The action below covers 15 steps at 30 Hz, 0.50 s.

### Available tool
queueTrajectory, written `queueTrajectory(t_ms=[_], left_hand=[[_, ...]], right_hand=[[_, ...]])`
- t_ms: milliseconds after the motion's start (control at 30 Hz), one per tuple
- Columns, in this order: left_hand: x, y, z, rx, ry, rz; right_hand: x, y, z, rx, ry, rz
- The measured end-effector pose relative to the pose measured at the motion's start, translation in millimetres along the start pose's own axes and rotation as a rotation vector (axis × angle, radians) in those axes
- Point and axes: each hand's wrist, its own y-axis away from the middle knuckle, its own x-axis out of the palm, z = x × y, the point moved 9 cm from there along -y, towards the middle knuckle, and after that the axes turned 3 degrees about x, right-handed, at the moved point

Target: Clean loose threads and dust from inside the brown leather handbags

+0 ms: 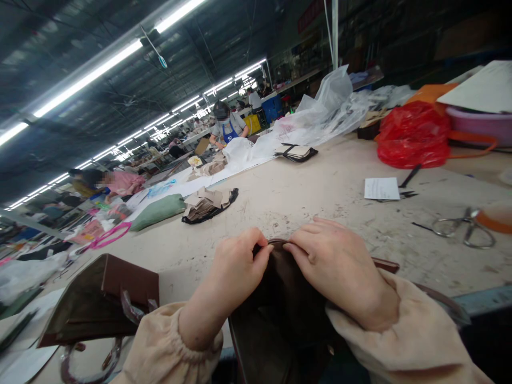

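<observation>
A dark brown handbag (280,298) stands at the table's near edge, its inside facing me. My left hand (236,266) pinches the top rim of this bag between thumb and fingers. Close beside it, my right hand (332,261) grips the same rim, fingers over the far side and thumb on the near side. A second brown handbag (132,282) lies tilted to the left, with plastic-wrapped handles. What the fingers do behind the rim is hidden.
Beyond my hands lie stacked beige pieces (208,204) and a green cushion-like bundle (158,212). On the right are scissors (466,226), a white note (381,188), a red plastic bag (414,133) and a purple basin (480,125). A co-worker (228,128) works across the table.
</observation>
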Motion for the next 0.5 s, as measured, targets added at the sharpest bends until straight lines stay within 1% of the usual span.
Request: queueTrajectory(t_ms=[100,167,267,367,500], left_hand=[[2.7,0.1,6.4,-0.056,0.2,0.005],[5.6,0.4,8.2,-0.066,0.288,0.025],[8.2,0.2,5.8,-0.032,0.256,0.071],[8.4,-0.6,4.7,-0.028,0.206,0.118],[6.5,-2.3,-1.4,0.013,0.217,0.184]], right_hand=[[-0.5,0.6,-0.2,0.001,0.0,-0.006],[-1.0,1.0,0.2,-0.005,0.0,-0.011],[-1.4,1.2,1.2,-0.014,0.001,-0.017],[-1.3,1.3,3.3,-0.024,0.0,-0.018],[-1.7,1.0,5.9,-0.024,-0.009,-0.023]])
